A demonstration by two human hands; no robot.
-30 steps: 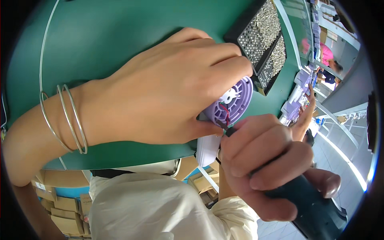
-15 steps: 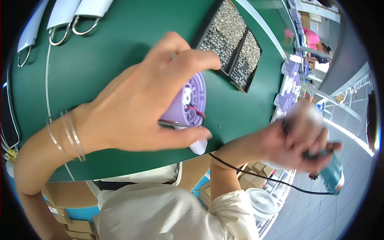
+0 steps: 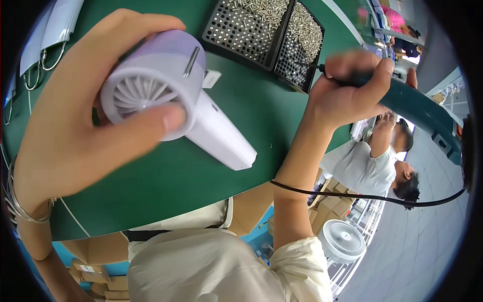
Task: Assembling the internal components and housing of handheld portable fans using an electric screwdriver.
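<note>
My left hand (image 3: 75,121) grips a lilac and white handheld fan (image 3: 176,70), thumb on its rim and fingers over its top. The round grille with curved blades faces toward me, and the white handle (image 3: 221,131) slants down to the right. I cannot tell whether the handle touches the table. My right hand (image 3: 347,98) is closed round a dark teal electric screwdriver (image 3: 422,108). Its thin bit points left, over the right part of a black screw tray (image 3: 246,60). Whether a screw sits on the bit is too small to see.
Small silver screws (image 3: 261,11) lie heaped and in holes across the tray. White handles with metal loops (image 3: 53,58) stand at the far left of the green table (image 3: 151,196). A black cord (image 3: 372,195) hangs by my right forearm. Co-workers (image 3: 367,161) sit at the right.
The fan has been turned, from its wired open end showing to its grille showing, and has moved left. My right hand has brought the screwdriver up and over to the tray.
</note>
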